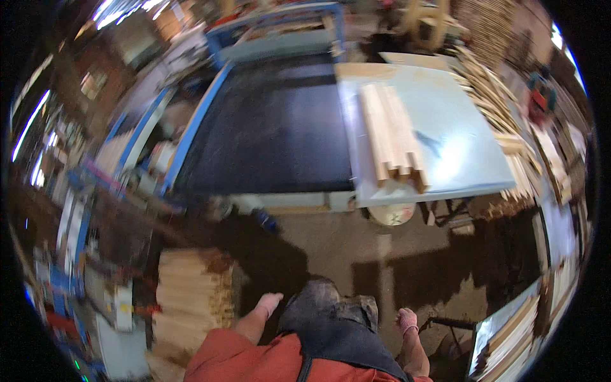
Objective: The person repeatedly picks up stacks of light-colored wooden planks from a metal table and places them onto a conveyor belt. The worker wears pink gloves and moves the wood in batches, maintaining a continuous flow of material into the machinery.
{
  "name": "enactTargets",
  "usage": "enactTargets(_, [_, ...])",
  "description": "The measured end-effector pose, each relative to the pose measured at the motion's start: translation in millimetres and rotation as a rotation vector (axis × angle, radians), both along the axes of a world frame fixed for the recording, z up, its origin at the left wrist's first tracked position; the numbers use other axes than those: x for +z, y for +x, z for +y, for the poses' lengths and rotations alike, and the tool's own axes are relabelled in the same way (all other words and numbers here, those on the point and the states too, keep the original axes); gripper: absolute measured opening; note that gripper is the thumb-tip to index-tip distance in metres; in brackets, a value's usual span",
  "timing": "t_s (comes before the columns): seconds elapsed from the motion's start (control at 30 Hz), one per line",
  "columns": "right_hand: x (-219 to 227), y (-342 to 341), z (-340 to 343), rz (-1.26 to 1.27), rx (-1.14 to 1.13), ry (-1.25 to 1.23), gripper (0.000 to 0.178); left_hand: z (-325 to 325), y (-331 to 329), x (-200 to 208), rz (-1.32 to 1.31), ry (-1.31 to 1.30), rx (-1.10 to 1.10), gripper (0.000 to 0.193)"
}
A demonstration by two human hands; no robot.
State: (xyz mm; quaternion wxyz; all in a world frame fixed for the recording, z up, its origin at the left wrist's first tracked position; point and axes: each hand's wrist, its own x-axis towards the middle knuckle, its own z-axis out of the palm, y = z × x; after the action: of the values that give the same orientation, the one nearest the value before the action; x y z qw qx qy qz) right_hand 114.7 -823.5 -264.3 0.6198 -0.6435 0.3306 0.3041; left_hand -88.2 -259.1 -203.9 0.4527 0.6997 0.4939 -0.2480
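Note:
My left hand (pixel 270 304), in a pale pinkish glove, hangs beside my dark apron (pixel 328 347), near a stack of light wood strips (pixel 188 296) on the left. It looks apart from the stack, and blur hides how its fingers lie. On the other side of my body, my right hand (pixel 407 320) wears a similar glove and is held low with its fingers curled in. Nothing shows in it. Ahead, a bundle of square wood strips (pixel 393 130) lies on a pale, shiny tabletop (pixel 458 140), out of reach of both hands.
A wide black conveyor belt (pixel 273 127) with blue side rails (pixel 197 130) runs left of the tabletop. Beneath the tabletop stands a round white bucket (pixel 391 214). Loose wood strips (pixel 487 95) are heaped at the right, and more strips (pixel 509 350) lie at lower right.

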Motion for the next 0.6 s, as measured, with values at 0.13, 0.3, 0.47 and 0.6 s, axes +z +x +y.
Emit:
enactTargets(0.13, [-9, -10, 53, -0.026, 0.449, 0.209, 0.023, 26, -57, 3, -0.197, 0.039, 0.085, 0.056])
enactTargets(0.3, [6, -10, 152, -0.267, 1.107, 0.054, 0.013, 47, -149, 6, -0.143, 0.033, 0.552, 0.048])
enactTargets(0.47, [49, 20, 287, 0.185, 0.911, -0.031, 0.016, 24, -256, -34, -0.050, -0.154, 0.911, 0.042])
enactTargets(0.6, [53, 42, 416, 0.159, 1.160, -0.098, 0.032, -22, -321, -66, -0.020, 0.098, 0.776, 0.034])
